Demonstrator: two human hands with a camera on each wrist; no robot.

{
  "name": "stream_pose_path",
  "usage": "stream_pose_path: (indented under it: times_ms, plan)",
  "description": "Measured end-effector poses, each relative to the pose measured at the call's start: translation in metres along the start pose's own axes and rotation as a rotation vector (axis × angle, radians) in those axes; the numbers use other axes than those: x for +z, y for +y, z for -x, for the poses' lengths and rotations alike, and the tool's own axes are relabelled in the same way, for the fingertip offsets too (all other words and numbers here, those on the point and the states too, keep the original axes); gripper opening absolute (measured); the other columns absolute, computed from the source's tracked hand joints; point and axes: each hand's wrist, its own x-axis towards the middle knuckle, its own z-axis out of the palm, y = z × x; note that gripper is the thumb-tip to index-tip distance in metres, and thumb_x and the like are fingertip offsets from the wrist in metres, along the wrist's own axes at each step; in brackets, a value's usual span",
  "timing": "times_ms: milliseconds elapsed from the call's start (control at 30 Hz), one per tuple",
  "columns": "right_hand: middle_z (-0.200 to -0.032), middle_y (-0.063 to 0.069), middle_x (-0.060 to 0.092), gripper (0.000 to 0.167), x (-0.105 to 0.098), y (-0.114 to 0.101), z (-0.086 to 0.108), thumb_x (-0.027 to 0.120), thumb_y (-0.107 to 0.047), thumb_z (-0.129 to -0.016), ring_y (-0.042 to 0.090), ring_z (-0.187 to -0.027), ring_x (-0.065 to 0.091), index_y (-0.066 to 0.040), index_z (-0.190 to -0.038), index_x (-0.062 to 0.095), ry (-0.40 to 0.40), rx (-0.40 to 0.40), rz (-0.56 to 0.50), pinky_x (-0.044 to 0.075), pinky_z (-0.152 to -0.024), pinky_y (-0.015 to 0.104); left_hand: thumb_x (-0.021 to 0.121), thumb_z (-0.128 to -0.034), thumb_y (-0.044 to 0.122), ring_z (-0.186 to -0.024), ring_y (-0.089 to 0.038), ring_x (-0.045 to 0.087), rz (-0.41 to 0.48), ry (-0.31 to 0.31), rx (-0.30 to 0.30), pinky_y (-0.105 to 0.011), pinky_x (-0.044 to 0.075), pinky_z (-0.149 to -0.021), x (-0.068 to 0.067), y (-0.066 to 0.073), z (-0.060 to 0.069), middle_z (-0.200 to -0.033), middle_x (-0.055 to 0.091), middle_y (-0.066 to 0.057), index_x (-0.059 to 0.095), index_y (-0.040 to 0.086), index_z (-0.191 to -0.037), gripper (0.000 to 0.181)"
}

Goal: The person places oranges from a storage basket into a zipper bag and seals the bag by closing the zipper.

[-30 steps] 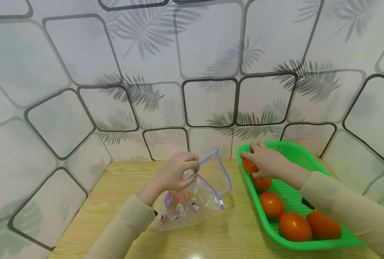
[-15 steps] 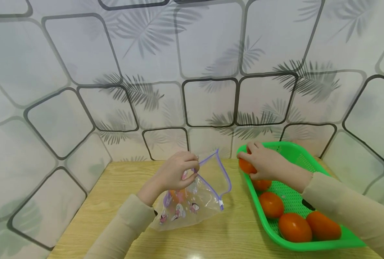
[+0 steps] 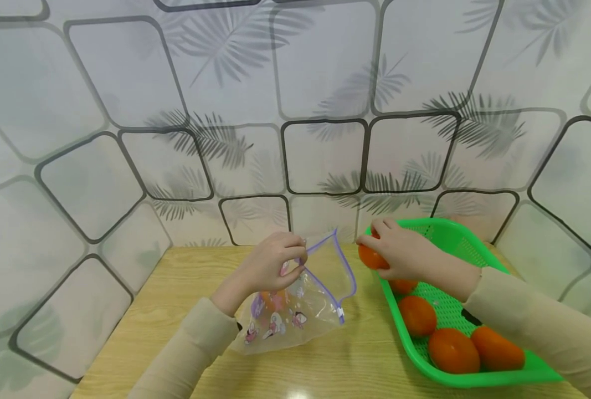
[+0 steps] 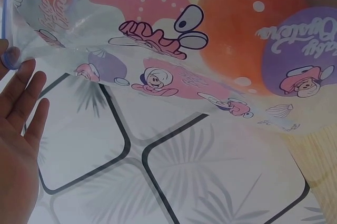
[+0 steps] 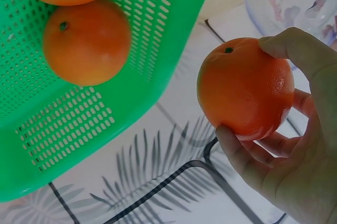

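Note:
My left hand pinches the rim of a clear zip bag, which has a purple zip edge and pink cartoon prints. The bag's mouth gapes to the right. A round orange patch shows at the bag in the left wrist view; I cannot tell whether it is print or a fruit inside. My right hand grips an orange, fingers and thumb around its sides. It is held at the left rim of a green plastic basket, between basket and bag. The orange's small green stem faces the right wrist camera.
Several more orange fruits, one an orange, lie in the perforated basket along its left and near sides. Bag and basket rest on a wooden table. A patterned wall covering stands close behind and at both sides.
My right hand has carried the orange a little left, from inside the basket's rim to just past it. My left hand and the bag have stayed put.

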Motion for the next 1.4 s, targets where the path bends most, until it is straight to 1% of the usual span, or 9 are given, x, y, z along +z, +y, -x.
stream_pose_path:
  times_ms: [133, 267, 433, 667, 767, 933, 1067, 1267, 1400]
  plan:
    - [-0.108, 0.012, 0.053, 0.066, -0.004, -0.007, -0.002, 0.095, -0.023, -0.072, 0.028, -0.096, 0.051, -0.017, -0.131, 0.064, 0.023, -0.038, 0.019, 0.049, -0.053, 0.027, 0.079, -0.0861, 0.013, -0.089, -0.017, 0.065, -0.010, 0.013, 0.003, -0.038, 0.057, -0.091, -0.001, 0.001, 0.000, -0.096, 0.069, 0.001, 0.070, 0.015, -0.086, 0.010]
    - [-0.109, 0.012, 0.054, 0.068, -0.007, -0.014, -0.004, 0.094, -0.023, -0.073, 0.027, -0.095, 0.049, -0.017, -0.133, 0.063, 0.010, -0.051, 0.018, 0.048, -0.054, 0.026, 0.080, -0.0861, 0.012, -0.088, -0.016, 0.064, -0.008, 0.006, -0.003, -0.039, 0.056, -0.091, -0.001, 0.000, 0.000, -0.095, 0.069, 0.002, 0.070, 0.016, -0.086, 0.011]
    - [-0.109, 0.011, 0.053, 0.064, -0.010, -0.022, -0.004, 0.091, -0.022, -0.074, 0.025, -0.096, 0.049, -0.018, -0.130, 0.060, 0.001, -0.054, -0.011, 0.047, -0.053, 0.024, 0.079, -0.0863, 0.012, -0.088, -0.015, 0.064, -0.004, -0.005, -0.005, -0.038, 0.056, -0.090, 0.000, 0.001, 0.000, -0.095, 0.068, 0.002, 0.070, 0.016, -0.087, 0.010]
    - [-0.116, 0.013, 0.056, 0.066, -0.012, -0.030, -0.008, 0.093, -0.025, -0.075, 0.027, -0.101, 0.051, -0.018, -0.133, 0.061, 0.008, -0.078, -0.017, 0.054, -0.060, 0.029, 0.077, -0.0885, 0.014, -0.088, -0.015, 0.064, -0.009, -0.011, -0.004, -0.037, 0.056, -0.091, 0.000, 0.001, -0.001, -0.096, 0.068, 0.002, 0.070, 0.016, -0.087, 0.007]
    - [-0.118, 0.014, 0.058, 0.066, -0.011, -0.033, -0.010, 0.093, -0.027, -0.076, 0.028, -0.101, 0.053, -0.018, -0.134, 0.062, 0.013, -0.087, -0.024, 0.056, -0.061, 0.030, 0.078, -0.0885, 0.014, -0.090, -0.016, 0.065, -0.011, -0.002, -0.002, -0.038, 0.056, -0.092, -0.001, 0.002, -0.001, -0.097, 0.069, 0.001, 0.070, 0.015, -0.088, 0.008]
    - [-0.122, 0.014, 0.059, 0.068, -0.010, -0.038, -0.014, 0.094, -0.029, -0.076, 0.027, -0.102, 0.055, -0.019, -0.137, 0.063, 0.037, -0.111, -0.018, 0.057, -0.060, 0.030, 0.080, -0.0894, 0.013, -0.098, -0.020, 0.068, -0.008, 0.006, -0.015, -0.041, 0.056, -0.098, -0.004, 0.002, -0.001, -0.101, 0.071, -0.001, 0.070, 0.014, -0.089, 0.010]
    - [-0.120, 0.012, 0.057, 0.069, -0.009, -0.042, -0.016, 0.096, -0.032, -0.075, 0.026, -0.100, 0.057, -0.020, -0.134, 0.062, 0.063, -0.139, -0.003, 0.058, -0.059, 0.030, 0.080, -0.0901, 0.012, -0.101, -0.022, 0.070, -0.011, 0.007, -0.023, -0.043, 0.056, -0.100, -0.006, 0.000, 0.000, -0.102, 0.072, -0.002, 0.071, 0.014, -0.089, 0.009]
    - [-0.116, 0.011, 0.057, 0.067, -0.007, -0.045, -0.020, 0.096, -0.035, -0.075, 0.024, -0.097, 0.057, -0.019, -0.130, 0.061, 0.081, -0.174, 0.004, 0.060, -0.066, 0.031, 0.080, -0.0880, 0.010, -0.097, -0.022, 0.070, -0.020, 0.039, -0.001, -0.043, 0.057, -0.096, -0.008, -0.003, -0.001, -0.100, 0.073, -0.002, 0.071, 0.014, -0.088, 0.010]
    - [-0.117, 0.011, 0.058, 0.070, -0.006, -0.047, -0.022, 0.097, -0.041, -0.074, 0.024, -0.099, 0.057, -0.019, -0.131, 0.062, 0.075, -0.175, -0.003, 0.061, -0.071, 0.033, 0.080, -0.0882, 0.010, -0.097, -0.022, 0.070, -0.027, 0.044, 0.002, -0.042, 0.057, -0.095, -0.009, -0.004, -0.001, -0.100, 0.073, -0.002, 0.071, 0.014, -0.088, 0.010]
